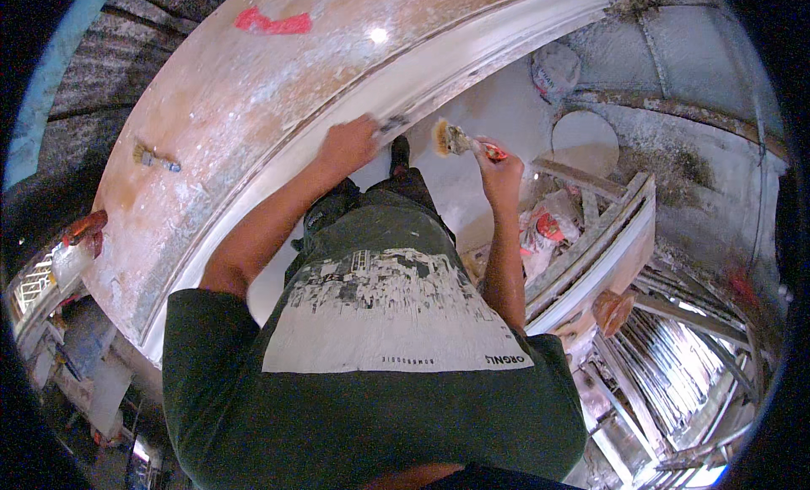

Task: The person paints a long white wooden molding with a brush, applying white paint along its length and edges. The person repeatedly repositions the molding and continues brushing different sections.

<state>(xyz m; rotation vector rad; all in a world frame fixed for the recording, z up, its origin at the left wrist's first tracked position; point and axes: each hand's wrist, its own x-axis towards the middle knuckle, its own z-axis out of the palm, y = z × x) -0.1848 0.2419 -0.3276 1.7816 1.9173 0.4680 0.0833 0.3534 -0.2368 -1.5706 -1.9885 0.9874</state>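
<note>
My right hand (502, 171) is closed round the red handle of a paintbrush (456, 141), whose pale bristles point left, clear of the surface. At the lower edge of a long white moulded strip (278, 174) is my left hand (350, 144), with its fingers curled. A small dark grey thing (394, 121) shows at those fingertips; blur hides its kind. Behind the strip spreads a large curved board (228, 94) with worn, whitish-brown patches. A second paintbrush (158, 159) lies on that board, left of my left hand.
A red scrap (273, 21) lies toward the board's far side. To my right stand a wooden frame (591, 237) and a plastic bag (548, 224) with red and white in it. A round lid-like disc (585, 142) and a white bucket (556, 71) are farther off.
</note>
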